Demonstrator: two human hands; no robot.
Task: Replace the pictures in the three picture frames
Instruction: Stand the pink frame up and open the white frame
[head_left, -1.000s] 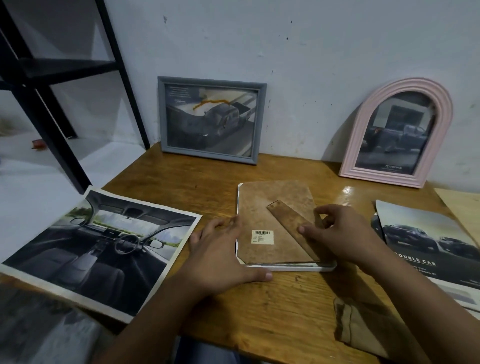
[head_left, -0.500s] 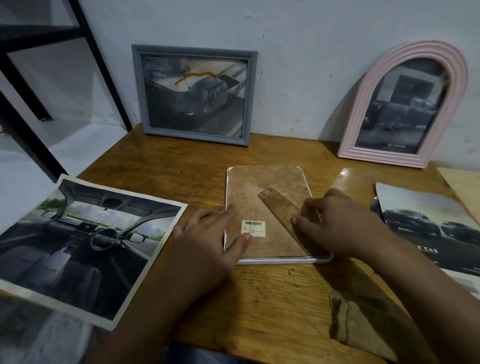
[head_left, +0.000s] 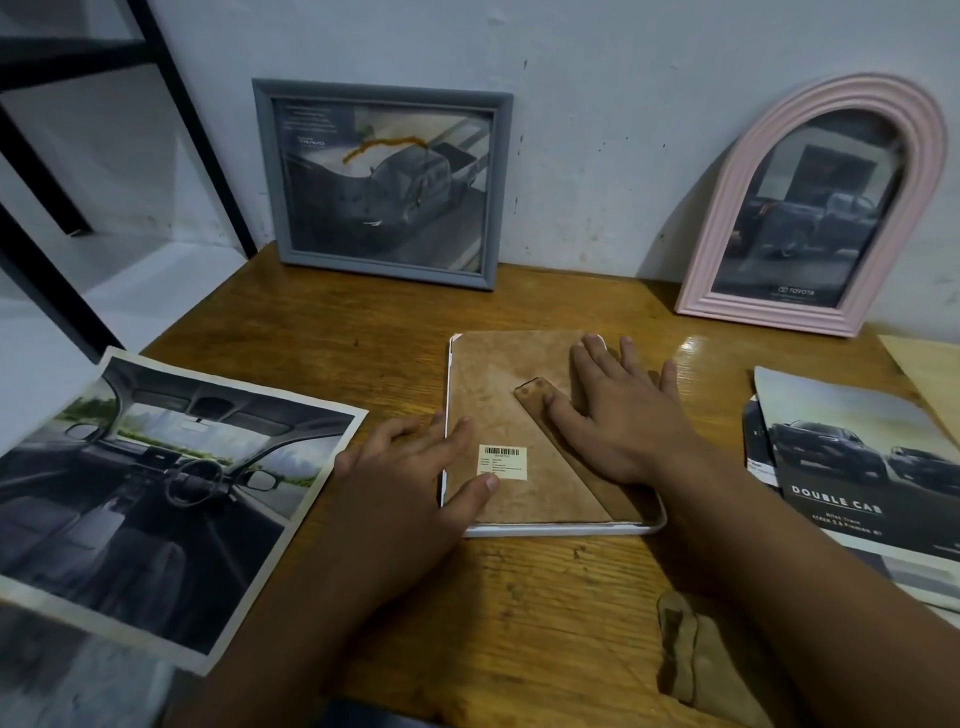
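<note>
The right hand (head_left: 618, 410) lies flat and spread on the face-down white frame (head_left: 561, 529); the left hand (head_left: 415, 478) rests relaxed at its left edge. Heavy pressing could crack hidden glass.

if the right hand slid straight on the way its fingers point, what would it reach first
Probably the far edge of the face-down white frame, then bare wooden table. Beyond that, the right hand seems aimed between the two standing frames; depth is unclear.

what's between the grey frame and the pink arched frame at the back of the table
Nothing stands there: between the grey frame and pink frame, the head view shows bare wall and table.
</note>
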